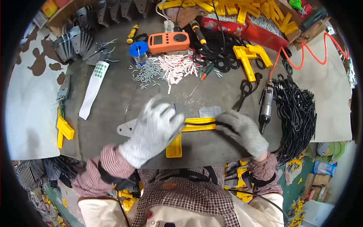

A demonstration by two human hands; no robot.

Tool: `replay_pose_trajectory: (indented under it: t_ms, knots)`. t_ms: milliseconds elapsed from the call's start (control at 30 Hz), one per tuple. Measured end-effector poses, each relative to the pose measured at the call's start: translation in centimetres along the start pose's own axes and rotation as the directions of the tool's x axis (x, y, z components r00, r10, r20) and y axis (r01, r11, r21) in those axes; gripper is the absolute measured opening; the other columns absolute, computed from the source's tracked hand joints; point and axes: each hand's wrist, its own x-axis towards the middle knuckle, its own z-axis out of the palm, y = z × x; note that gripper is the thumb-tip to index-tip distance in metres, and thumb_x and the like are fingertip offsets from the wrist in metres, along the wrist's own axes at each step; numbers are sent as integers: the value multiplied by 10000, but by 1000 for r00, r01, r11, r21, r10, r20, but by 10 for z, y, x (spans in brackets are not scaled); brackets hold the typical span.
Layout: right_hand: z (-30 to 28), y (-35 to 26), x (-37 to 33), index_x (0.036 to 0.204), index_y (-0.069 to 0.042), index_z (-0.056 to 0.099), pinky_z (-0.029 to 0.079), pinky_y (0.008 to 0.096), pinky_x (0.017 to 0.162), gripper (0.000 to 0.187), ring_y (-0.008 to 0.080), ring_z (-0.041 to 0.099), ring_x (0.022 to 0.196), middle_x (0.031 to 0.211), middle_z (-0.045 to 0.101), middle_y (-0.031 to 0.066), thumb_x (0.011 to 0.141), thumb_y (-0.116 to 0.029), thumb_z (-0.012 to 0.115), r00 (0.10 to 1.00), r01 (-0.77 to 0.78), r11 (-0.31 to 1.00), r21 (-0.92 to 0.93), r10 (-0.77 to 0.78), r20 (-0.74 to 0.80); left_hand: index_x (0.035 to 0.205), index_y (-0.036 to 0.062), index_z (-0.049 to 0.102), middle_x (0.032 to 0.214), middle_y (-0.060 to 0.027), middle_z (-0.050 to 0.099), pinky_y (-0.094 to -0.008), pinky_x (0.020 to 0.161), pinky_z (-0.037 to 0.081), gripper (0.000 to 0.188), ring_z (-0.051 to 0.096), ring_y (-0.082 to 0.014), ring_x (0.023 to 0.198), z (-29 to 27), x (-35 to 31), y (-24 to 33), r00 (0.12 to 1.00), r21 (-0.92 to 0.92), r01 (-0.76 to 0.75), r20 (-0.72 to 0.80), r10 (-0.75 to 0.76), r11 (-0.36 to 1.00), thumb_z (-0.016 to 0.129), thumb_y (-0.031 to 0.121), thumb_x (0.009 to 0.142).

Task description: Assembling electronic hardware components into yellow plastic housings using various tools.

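A yellow plastic handle half (174,147) lies on the grey worktop in front of me, with a black cord (200,123) running along its channel. My left hand (154,126), in a light grey knit glove, curls over the left end of this housing and hides part of it. A flat grey metal plate (125,128) with a hole sticks out from under that hand. At the housing's right end, my gloved right hand (244,133) has its fingers closed on the black cord, which trails away toward a plug (258,76).
An orange meter (168,42), a blue solder spool (138,49), loose screws (145,73) and pink-white sleeves (177,67) lie behind my hands. A screwdriver (202,78) sits there too. To the right are an air driver (267,106) on a red coiled hose and a black cord bundle (297,117).
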Motion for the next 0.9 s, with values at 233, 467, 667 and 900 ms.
replay_pose_trajectory:
  t_ms: [233, 467, 667, 900]
  knots:
    - [14, 12, -3, 1187, -94, 655, 525, 425, 839, 261, 349, 653, 957, 1108, 644, 145, 934, -156, 636, 999, -40, 989, -140, 42, 18, 1070, 110, 719, 1184, -84, 661, -500, 1080, 402, 303, 605, -262, 1156, 42, -53, 14, 997, 125, -28, -69, 37, 992, 754, 246, 801]
    - [21, -16, 20, 1169, -113, 666, 560, 415, 848, 307, 339, 666, 986, 1182, 629, 130, 864, -84, 664, 993, 35, 998, -61, -42, -114, 1095, 73, 685, 1059, -79, 701, -477, 1024, 498, 342, 665, -277, 1046, 57, -60, 8, 998, -106, -16, -62, 10, 994, 779, 216, 799]
    - [68, -30, 54, 1186, -181, 674, 583, 398, 748, 336, 278, 699, 902, 1141, 647, 61, 856, -119, 662, 987, 148, 984, -99, -153, -55, 1074, 83, 684, 1095, -90, 698, -449, 1025, 501, 314, 662, -270, 1032, 58, -60, 10, 994, -318, 17, -100, -51, 948, 770, 233, 811]
    - [60, -34, 57, 1309, -250, 636, 577, 411, 661, 458, 288, 711, 831, 1063, 638, 88, 868, -129, 645, 978, 199, 963, -184, -184, 94, 1187, 27, 678, 1214, -148, 646, -497, 1144, 369, 526, 604, -303, 1176, 43, -64, 23, 987, -42, -67, 143, 72, 997, 647, 456, 886]
